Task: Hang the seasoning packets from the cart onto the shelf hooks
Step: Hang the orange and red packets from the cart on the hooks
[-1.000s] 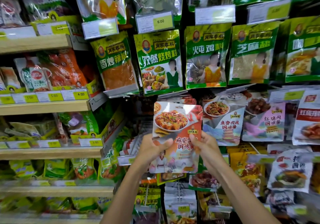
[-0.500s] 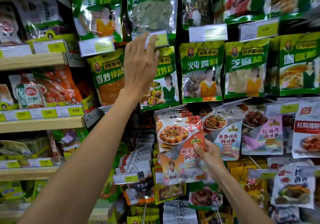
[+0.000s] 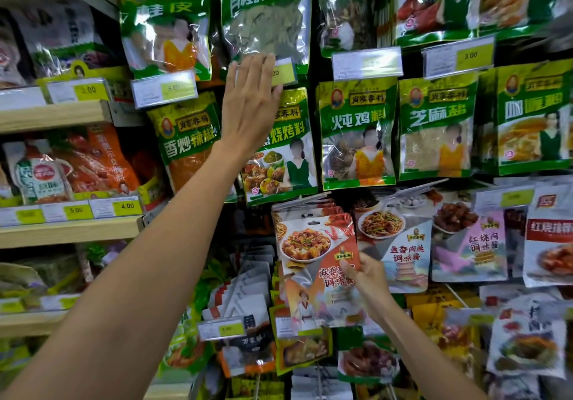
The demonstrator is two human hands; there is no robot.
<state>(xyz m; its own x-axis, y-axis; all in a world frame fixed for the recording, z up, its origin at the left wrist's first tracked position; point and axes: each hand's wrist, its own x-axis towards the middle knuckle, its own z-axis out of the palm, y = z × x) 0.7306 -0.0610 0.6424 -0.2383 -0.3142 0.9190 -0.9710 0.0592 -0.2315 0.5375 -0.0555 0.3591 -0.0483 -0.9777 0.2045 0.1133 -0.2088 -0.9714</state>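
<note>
Before the wall of hanging green foil pouches [image 3: 356,133], my left grip [image 3: 251,102] has let go and risen, fingers flat, to a yellow price tag [image 3: 283,72]. My right grip [image 3: 369,278] alone pinches the orange-and-white glossy seasoning packet [image 3: 313,254], low and unhung.

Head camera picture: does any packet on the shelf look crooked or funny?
The tofu-picture packet leans, top to the left, unlike the straight green packets above it. The right hand pinches its right edge. Whether it sits on a hook cannot be seen. The left hand covers a price tag.
</note>
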